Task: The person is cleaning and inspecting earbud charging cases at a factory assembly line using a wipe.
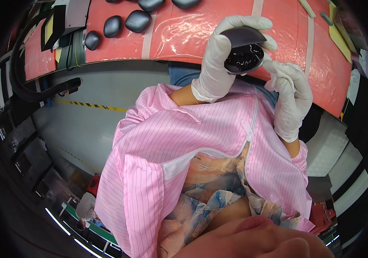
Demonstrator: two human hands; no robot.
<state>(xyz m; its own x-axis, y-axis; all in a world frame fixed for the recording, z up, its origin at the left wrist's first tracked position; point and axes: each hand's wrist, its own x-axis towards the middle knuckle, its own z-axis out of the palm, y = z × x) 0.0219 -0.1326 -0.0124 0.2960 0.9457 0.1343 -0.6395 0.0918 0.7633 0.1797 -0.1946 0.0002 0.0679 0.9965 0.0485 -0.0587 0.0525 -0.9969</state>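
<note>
My left hand point(216, 64), in a white glove, is closed around a dark, rounded case that looks like an earbud charging case point(245, 56). Its lid is raised, and the glossy black inside shows. The fingers wrap over the lid from behind and the left side. My right hand point(293, 92), also gloved in white, is at the case's right rim with the fingers bent and pinched together. Something pale and soft shows at its fingertips, too indistinct to name. Both hands are raised near the front edge of the table, before my pink striped coat.
A pink mat point(179, 36) covers the table. Several more dark cases point(138, 21) lie on it at the far left. A black hose point(63, 89) curves in at the left, below a black-framed box point(51, 29). A small green piece point(326, 18) lies far right. Another person point(86, 207) is behind.
</note>
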